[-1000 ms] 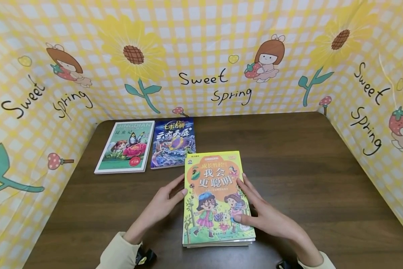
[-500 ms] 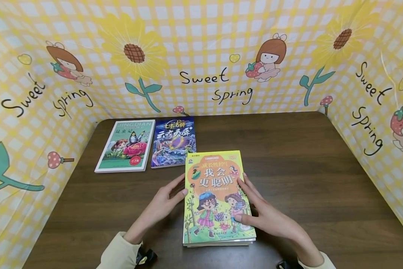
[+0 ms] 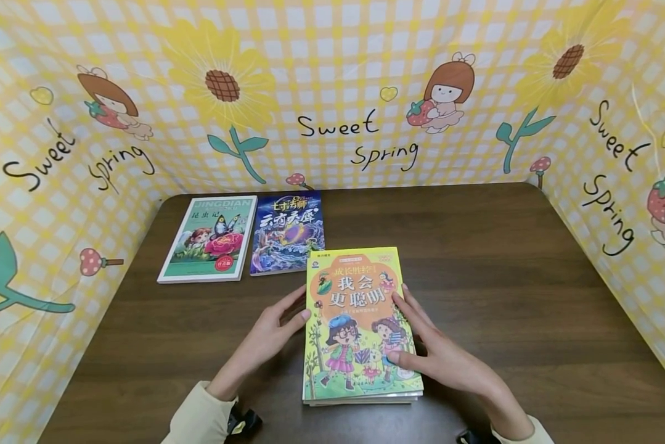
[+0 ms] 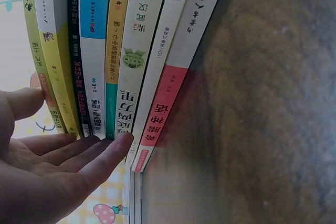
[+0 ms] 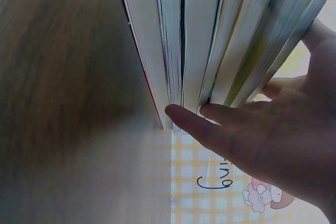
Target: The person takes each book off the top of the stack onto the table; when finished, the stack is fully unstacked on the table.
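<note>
In the head view, a yellow children's book [image 3: 349,364] with two cartoon girls lies on top of a stack of several books. My left hand [image 3: 268,336] touches the stack's left side, its thumb near the cover's edge. On the opposite side, my right hand [image 3: 445,357] lays its fingers along the page edges, with the thumb on the top cover. The left wrist view shows extended left fingers [image 4: 105,153] against the book spines [image 4: 123,61]. In the right wrist view, straight right fingers [image 5: 202,129] touch the page edges [image 5: 202,40]. The lower books are hidden from above.
A green insect book [image 3: 207,240] and a blue fantasy book [image 3: 288,231] lie side by side at the back left of the dark wooden table [image 3: 476,259]. Yellow checked cloth [image 3: 343,68] with flower and girl prints walls the back and both sides.
Both hands keep their places on the stack. The head view shifts very slightly; no book is visibly moved on the table.
</note>
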Demonstrator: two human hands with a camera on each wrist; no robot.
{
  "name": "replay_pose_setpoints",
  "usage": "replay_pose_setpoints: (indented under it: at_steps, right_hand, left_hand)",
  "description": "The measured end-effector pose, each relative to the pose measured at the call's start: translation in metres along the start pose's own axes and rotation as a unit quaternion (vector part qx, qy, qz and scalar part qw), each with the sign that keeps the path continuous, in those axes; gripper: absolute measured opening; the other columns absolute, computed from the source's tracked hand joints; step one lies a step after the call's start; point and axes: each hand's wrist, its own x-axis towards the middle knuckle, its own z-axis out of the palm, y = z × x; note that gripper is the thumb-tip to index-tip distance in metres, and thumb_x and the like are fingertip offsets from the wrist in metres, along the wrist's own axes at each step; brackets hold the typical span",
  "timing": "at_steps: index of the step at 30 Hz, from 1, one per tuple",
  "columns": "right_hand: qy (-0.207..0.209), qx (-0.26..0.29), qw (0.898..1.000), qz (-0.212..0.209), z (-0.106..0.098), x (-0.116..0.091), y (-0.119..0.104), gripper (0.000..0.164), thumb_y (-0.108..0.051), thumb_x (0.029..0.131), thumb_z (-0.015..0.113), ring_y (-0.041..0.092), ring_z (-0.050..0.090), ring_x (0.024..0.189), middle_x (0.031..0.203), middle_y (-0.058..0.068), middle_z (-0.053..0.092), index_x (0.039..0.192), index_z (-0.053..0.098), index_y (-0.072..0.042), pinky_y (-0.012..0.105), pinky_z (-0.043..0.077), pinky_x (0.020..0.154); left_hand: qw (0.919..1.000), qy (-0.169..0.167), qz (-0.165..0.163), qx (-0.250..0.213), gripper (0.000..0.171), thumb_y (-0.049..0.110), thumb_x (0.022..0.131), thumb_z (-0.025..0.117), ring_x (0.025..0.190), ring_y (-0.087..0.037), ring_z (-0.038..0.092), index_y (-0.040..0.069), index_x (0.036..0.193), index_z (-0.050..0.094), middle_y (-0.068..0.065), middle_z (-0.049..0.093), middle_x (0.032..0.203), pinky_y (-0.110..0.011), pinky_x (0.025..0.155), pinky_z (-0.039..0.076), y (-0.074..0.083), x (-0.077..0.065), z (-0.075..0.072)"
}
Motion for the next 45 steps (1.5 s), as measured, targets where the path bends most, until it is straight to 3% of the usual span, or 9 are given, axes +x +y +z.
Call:
replay_pose_setpoints:
  at_steps: [20, 33, 41, 45]
  right_hand:
    - [-0.001, 0.002, 1.0, 0.005, 0.0, 0.001, -0.001, 0.088, -0.041, 0.089, 0.067, 0.031, 0.001, 0.146, 0.16, -0.012, -0.013, 0.153, 0.007, -0.041, 0.069, 0.024, 0.103]
    - [0.001, 0.0, 1.0, 0.009, 0.0, 0.0, -0.001, 0.088, -0.042, 0.089, 0.067, 0.031, 0.001, 0.146, 0.159, -0.012, -0.013, 0.153, 0.007, -0.041, 0.069, 0.024, 0.103]
    - [0.005, -0.057, 0.998, 0.028, 0.001, -0.002, -0.011, 0.09, -0.055, 0.087, 0.064, 0.033, 0.014, 0.144, 0.16, -0.012, -0.01, 0.154, 0.005, -0.04, 0.065, 0.032, 0.1]
    - [0.01, -0.101, 0.994, 0.046, 0.004, -0.001, -0.017, 0.091, -0.062, 0.084, 0.062, 0.036, 0.025, 0.141, 0.16, -0.009, -0.006, 0.153, 0.007, -0.041, 0.063, 0.038, 0.096]
  left_hand:
    - [1.0, 0.001, -0.007, -0.005, 0.06, 0.035, 0.099, 0.055, 0.139, -0.03, 0.032, 0.012, 0.15, 0.034, -0.012, 0.039, 0.15, -0.049, 0.109, 0.031, 0.002, 0.0, 0.001]
    - [0.9998, 0.001, -0.01, 0.019, 0.062, 0.036, 0.099, 0.054, 0.141, -0.03, 0.029, 0.014, 0.152, 0.031, -0.01, 0.035, 0.152, -0.052, 0.11, 0.028, 0.0, -0.001, 0.002]
    - [0.9997, -0.013, -0.001, 0.019, 0.065, 0.033, 0.099, 0.055, 0.142, -0.031, 0.025, 0.012, 0.153, 0.025, -0.011, 0.028, 0.155, -0.05, 0.11, 0.029, 0.003, -0.004, 0.003]
    - [0.9999, -0.01, 0.006, -0.003, 0.065, 0.029, 0.099, 0.057, 0.139, -0.03, 0.031, 0.01, 0.153, 0.025, -0.014, 0.032, 0.153, -0.046, 0.109, 0.032, 0.003, -0.005, 0.002]
